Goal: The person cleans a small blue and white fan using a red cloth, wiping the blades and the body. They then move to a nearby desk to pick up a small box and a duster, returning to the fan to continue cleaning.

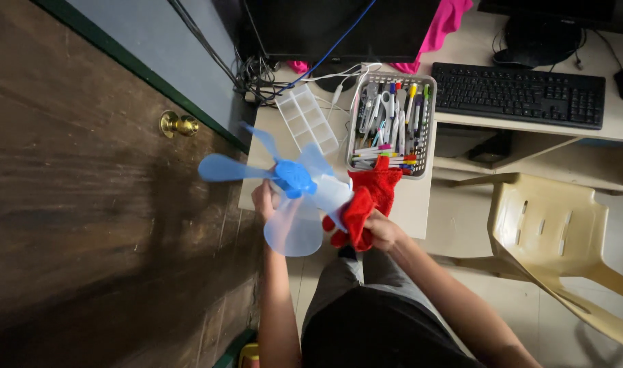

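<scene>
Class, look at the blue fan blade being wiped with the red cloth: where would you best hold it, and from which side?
Probably the solid blue hub of the fan blade, from the left, where the left hand is. The translucent blades look thin and splay outward, so the hub gives the firmest grip. That leaves the right side free for the right hand holding the red cloth.

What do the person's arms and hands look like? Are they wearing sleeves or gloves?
Both arms are bare from the hands as far up as the picture shows: no sleeves in view. The left hand and right hand wear no gloves, and no watch, ring or band shows. Both forearms look slim and long. Dark clothing shows between the arms.
</scene>
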